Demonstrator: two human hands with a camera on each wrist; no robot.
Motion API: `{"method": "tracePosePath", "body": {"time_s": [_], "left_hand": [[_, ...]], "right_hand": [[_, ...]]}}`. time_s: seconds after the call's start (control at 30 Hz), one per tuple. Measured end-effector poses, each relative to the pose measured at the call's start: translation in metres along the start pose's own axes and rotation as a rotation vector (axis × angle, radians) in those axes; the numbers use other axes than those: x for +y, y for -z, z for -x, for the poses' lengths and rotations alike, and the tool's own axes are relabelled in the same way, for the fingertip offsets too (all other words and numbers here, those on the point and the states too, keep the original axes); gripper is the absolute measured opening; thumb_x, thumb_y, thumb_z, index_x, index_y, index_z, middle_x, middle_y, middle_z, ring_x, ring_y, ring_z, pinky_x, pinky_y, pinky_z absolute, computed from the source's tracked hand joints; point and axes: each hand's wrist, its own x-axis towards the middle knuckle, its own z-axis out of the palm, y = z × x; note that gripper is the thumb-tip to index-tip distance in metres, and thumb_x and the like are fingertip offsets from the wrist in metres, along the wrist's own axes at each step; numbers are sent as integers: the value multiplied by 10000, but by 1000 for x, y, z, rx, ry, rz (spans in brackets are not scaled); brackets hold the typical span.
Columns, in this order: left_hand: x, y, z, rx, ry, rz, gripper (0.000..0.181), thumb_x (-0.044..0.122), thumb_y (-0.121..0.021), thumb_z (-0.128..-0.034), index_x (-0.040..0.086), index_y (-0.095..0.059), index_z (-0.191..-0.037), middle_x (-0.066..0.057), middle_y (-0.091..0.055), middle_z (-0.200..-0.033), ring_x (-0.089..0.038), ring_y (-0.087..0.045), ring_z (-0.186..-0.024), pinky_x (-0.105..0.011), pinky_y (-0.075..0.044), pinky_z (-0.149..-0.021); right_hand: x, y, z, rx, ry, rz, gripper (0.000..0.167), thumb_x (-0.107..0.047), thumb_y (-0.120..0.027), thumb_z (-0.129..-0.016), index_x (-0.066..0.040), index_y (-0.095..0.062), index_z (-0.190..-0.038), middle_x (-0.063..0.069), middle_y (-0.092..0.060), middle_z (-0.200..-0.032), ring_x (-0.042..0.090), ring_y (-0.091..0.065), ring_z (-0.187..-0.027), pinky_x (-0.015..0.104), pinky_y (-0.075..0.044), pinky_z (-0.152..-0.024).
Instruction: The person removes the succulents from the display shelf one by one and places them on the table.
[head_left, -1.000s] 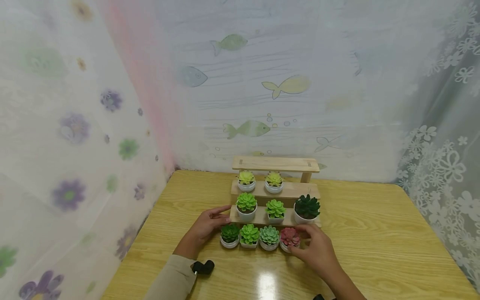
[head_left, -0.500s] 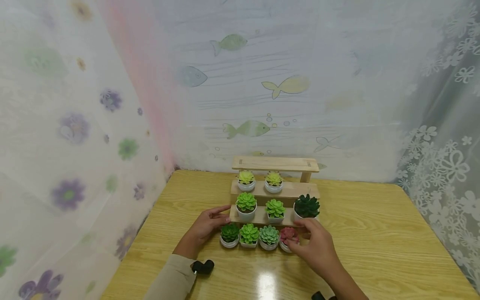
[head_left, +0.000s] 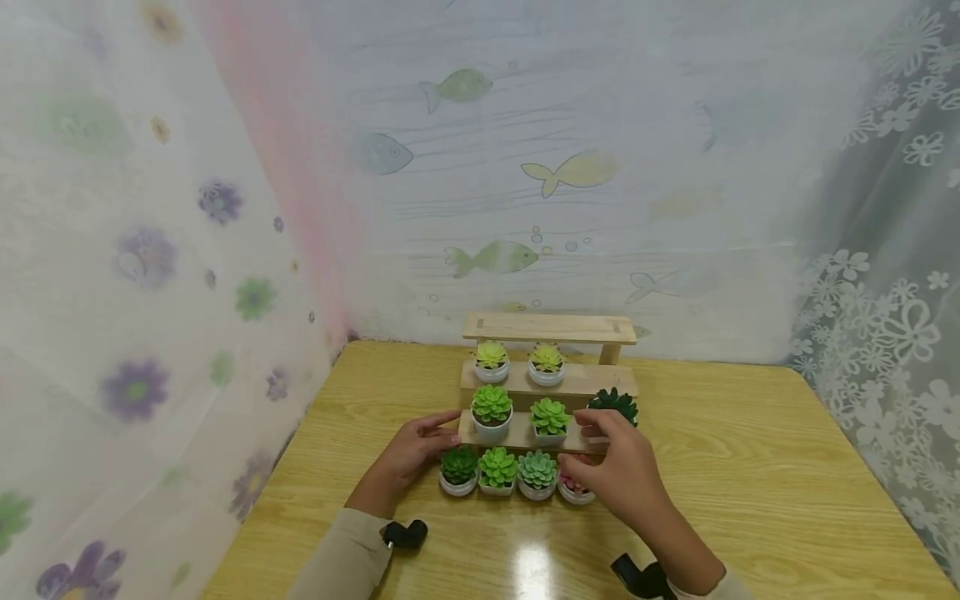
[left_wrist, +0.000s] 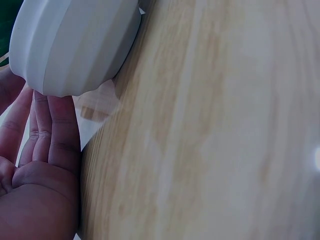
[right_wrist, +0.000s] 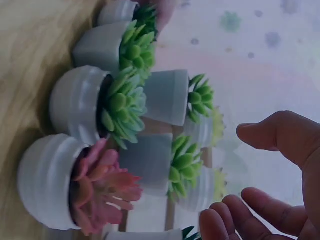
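A front row of potted succulents stands on the table: a dark green one (head_left: pixel 459 467), a bright green one (head_left: pixel 497 468), a pale blue-green one (head_left: pixel 537 471) and a red one (right_wrist: pixel 102 187), all in white pots. My left hand (head_left: pixel 408 454) rests by the stand's left end, its fingers extended beside the dark green succulent's pot (left_wrist: pixel 75 45); whether they touch it I cannot tell. Over the red succulent hovers my right hand (head_left: pixel 626 467), thumb and fingers apart with nothing between them. It partly hides that plant and the large dark green succulent (head_left: pixel 615 402) behind.
A tiered wooden stand (head_left: pixel 551 327) is behind the front row. Two yellow-green succulents (head_left: pixel 547 358) sit on its upper tier. Lower down are two green succulents (head_left: pixel 491 404) beside the large dark one. The wooden table (head_left: pixel 750 467) ends at patterned curtains.
My right hand has come off the red succulent's pot and moved up and slightly left. The left hand and the plants have stayed in place.
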Motion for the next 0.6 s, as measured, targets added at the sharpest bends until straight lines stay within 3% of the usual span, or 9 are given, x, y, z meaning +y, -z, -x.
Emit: {"method": "tracePosePath", "body": {"time_s": [0.3,0.6], "left_hand": [[0,1,1,-18,-20,-9,616,120,-754,-956,80,-526,-1526,-60,-763,-1140,-152,-728,-982,-306,-578,-852],[0,0,1,-1,-8,-9,595,145,-759,-955,130,-554,-1513,-85,-753,-1172,-172,-728,-1017,-316,-586,-884]], "right_hand": [[-14,2,-23,74,82,43,645,-209,-892,-823,-120,-605,-1393,110,-679,-1256,276,-669,-1122,437,-608,-856],[-28,4,-46,106,115,43,716,-240,-897,-820,-108,-576,-1447,92,-664,-1282,298,-664,-1143,489,-596,-888]]}}
